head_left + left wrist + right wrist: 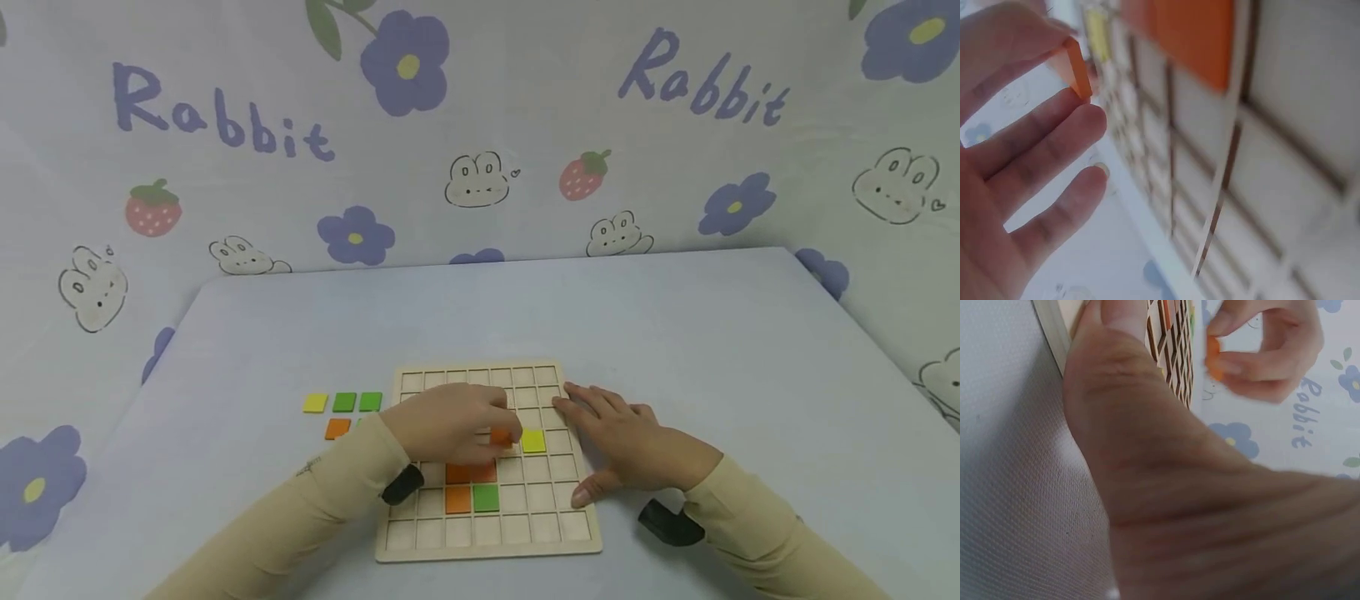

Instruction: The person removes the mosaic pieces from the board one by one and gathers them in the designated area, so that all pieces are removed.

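Observation:
My left hand (450, 423) is over the middle of a wooden grid board (487, 553), pinching an orange square tile (1079, 70) between thumb and fingertips. In the left wrist view the tile stands on edge, apart from the board. My right hand (630, 446) rests along the board's right edge, fingers extended and thumb lower on the rim. A yellow tile (533, 441) sits in a cell just right of the held tile. Lower on the grid lie an orange tile (457, 500) and a green tile (486, 497), with more orange tiles (471, 474) above them. My left hand hides some cells.
Left of the board on the white table (247, 350) lie loose tiles: a yellow tile (315, 403), two green tiles (357, 402) and an orange tile (337, 429). Another green piece is partly hidden by my left sleeve (300, 500). A printed cloth (540, 108) hangs behind the table.

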Demonstrator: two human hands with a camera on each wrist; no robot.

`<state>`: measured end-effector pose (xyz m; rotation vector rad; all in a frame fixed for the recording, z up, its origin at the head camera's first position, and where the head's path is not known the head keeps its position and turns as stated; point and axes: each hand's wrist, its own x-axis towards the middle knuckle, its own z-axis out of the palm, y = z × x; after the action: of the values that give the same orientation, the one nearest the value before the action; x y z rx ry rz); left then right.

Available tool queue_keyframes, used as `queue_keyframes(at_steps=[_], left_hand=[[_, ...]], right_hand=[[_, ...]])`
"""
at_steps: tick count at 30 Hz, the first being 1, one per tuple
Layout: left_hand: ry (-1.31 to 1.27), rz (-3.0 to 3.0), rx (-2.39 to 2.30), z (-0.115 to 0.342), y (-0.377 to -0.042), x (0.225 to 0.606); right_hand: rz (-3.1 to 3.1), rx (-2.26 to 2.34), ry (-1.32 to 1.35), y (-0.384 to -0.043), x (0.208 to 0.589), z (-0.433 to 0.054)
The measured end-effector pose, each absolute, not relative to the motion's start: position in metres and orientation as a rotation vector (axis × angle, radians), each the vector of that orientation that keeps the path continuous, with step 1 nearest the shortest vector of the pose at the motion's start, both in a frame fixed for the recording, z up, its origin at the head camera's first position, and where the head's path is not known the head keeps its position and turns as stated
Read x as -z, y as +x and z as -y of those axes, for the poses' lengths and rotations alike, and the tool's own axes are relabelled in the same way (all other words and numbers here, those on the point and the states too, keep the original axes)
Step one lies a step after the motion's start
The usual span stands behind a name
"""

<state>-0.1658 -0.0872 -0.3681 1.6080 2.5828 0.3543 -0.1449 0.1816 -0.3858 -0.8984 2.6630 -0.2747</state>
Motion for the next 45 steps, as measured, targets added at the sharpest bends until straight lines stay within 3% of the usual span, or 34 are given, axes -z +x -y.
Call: queue_keyframes(at_steps=[4, 12, 21, 36, 45], left_hand=[[1.545, -2.662, -0.440, 0.122, -0.161, 0.362], [1.110, -2.811, -0.473, 0.203, -0.146, 0.354], [0.852, -2.894, -0.438, 0.257, -0.127, 0.362], [0.729, -2.938, -0.313, 0.280, -0.132, 0.384], [0.777, -2.969, -0.274, 0.276, -0.134, 0.376]], right_hand=[[-2.660, 0.270, -0.905, -0.145, 0.387, -0.180], [-2.683, 0.245, -0.911, -0.146, 0.388, -0.181], [-2.684, 0.260, -0.920, -0.147, 0.393, -0.180], [-2.671, 0.312, -0.923, -0.143, 0.395, -0.177], [-2.687, 0.299, -0.925, -0.146, 0.392, -0.179]])
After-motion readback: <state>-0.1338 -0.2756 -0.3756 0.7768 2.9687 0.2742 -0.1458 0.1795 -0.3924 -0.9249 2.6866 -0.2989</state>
